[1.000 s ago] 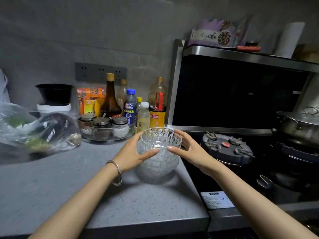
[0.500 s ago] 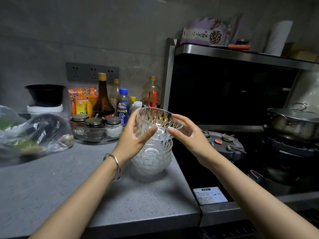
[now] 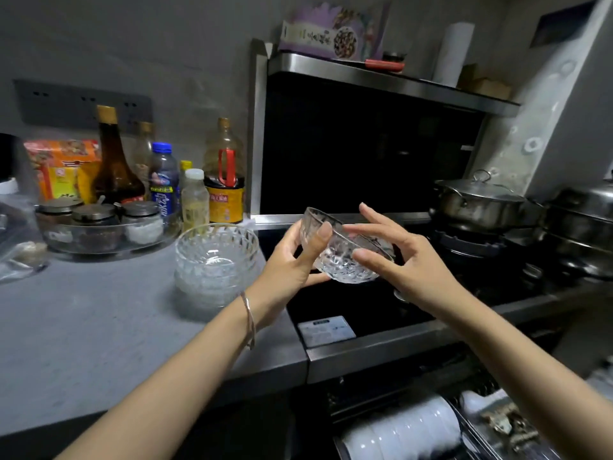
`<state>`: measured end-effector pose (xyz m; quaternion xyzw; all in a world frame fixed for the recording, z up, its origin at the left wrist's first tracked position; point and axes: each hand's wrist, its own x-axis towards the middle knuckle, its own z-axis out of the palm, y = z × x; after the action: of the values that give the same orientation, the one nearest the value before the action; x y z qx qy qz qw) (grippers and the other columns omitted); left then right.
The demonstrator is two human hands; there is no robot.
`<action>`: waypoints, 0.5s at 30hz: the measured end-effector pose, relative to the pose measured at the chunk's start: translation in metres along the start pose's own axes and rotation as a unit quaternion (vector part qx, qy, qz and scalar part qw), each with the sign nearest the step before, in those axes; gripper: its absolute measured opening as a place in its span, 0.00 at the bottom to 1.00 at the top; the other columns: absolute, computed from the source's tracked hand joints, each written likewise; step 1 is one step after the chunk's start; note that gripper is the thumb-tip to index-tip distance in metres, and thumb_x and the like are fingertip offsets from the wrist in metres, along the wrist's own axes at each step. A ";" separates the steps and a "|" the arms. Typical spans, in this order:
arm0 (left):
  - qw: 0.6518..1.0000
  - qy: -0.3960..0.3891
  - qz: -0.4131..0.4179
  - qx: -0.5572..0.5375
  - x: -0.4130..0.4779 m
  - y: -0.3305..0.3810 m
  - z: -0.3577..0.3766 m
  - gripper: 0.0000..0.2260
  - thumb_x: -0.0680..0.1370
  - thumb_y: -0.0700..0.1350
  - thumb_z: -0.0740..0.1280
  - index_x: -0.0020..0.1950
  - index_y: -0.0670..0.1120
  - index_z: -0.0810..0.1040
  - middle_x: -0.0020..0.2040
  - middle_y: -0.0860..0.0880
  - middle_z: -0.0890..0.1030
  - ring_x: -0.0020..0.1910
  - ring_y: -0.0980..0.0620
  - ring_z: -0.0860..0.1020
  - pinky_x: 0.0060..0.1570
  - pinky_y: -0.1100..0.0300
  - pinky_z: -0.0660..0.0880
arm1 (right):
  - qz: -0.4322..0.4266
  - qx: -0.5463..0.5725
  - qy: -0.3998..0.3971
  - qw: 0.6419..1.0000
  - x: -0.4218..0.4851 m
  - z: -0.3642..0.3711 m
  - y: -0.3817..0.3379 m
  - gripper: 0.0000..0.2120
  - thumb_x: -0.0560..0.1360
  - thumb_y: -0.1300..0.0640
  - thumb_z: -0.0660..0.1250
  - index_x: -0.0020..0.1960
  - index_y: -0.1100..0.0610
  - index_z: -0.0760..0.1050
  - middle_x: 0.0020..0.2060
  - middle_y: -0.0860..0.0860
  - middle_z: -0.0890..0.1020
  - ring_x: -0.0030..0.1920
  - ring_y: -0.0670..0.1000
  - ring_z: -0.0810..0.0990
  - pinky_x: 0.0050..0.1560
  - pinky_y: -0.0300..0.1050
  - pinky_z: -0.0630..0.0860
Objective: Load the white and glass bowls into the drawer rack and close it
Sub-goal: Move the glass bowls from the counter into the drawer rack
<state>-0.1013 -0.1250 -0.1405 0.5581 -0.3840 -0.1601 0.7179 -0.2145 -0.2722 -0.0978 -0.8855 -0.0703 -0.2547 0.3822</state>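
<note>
shadow and blur hide much of the lower right corner. the drawer rack (image 3: pixel 497 436) under the stove (image 3: pixel 348 300) is cut off by the bottom edge and partly covered by the right arm (image 3: pixel 547 393). only a row of white bowls (image 3: pixel 404 429) standing on edge in it, and some jumbled metal pieces (image 3: pixel 504 423) beside them, can be made out. the counter (image 3: pixel 99 327) is cropped at the far left, where a plastic bag (image 3: pixel 20 254) shows only in part. the right hand (image 3: pixel 414 263) covers the right side of the glass bowl (image 3: pixel 345 260), and the lower fingers of the left hand (image 3: pixel 292 263) are hidden beneath it.

the glass bowl is small and clear, with a cut diamond pattern on its wall and a smooth rim. it is up in the air over the dark stove, just right of the counter's edge, tilted with its rim higher at the left. the left grip holds it, thumb pressed on the near wall close to the rim. the right grip is wide, fingers spread and nearly straight; two fingertips touch the bowl and the others stand free.

a stack of glass bowls (image 3: pixel 215 260) in the same pattern stands on the counter near its right edge, just left of the left hand and apart from it. a thin bracelet (image 3: pixel 248 320) circles the left wrist. bottles (image 3: pixel 114 164) and lidded jars (image 3: pixel 96 220) stand behind the stack, and a lidded steel pot (image 3: pixel 477 200) sits at the back of the stove.
</note>
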 end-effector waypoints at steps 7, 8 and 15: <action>0.989 -0.085 -0.117 -0.009 -0.015 -0.043 0.083 0.34 0.62 0.69 0.66 0.62 0.52 0.71 0.58 0.49 0.80 0.48 0.53 0.83 0.42 0.60 0.80 | 0.134 0.063 -0.118 0.982 -0.076 -0.050 0.021 0.13 0.69 0.53 0.69 0.52 0.53 0.82 0.46 0.50 0.87 0.49 0.49 0.85 0.53 0.38 0.79; 0.987 -0.088 -0.131 -0.006 -0.016 -0.052 0.093 0.34 0.61 0.69 0.66 0.60 0.52 0.72 0.56 0.48 0.81 0.48 0.52 0.83 0.44 0.58 0.81 | 0.158 0.063 -0.128 0.977 -0.086 -0.054 0.026 0.13 0.69 0.54 0.68 0.52 0.54 0.82 0.46 0.52 0.87 0.50 0.51 0.85 0.53 0.38 0.79; 0.965 -0.147 -0.215 0.039 -0.030 -0.127 0.138 0.36 0.61 0.75 0.63 0.60 0.54 0.70 0.58 0.47 0.79 0.49 0.49 0.83 0.50 0.53 0.80 | 0.274 0.096 -0.127 0.949 -0.148 -0.063 0.077 0.10 0.74 0.60 0.66 0.54 0.57 0.82 0.47 0.54 0.86 0.46 0.46 0.84 0.48 0.34 0.78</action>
<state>-0.1966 -0.2401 -0.2574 0.6252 -0.3623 -0.3757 0.5803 -0.3419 -0.3610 -0.1853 -0.8550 0.1028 -0.0182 0.5080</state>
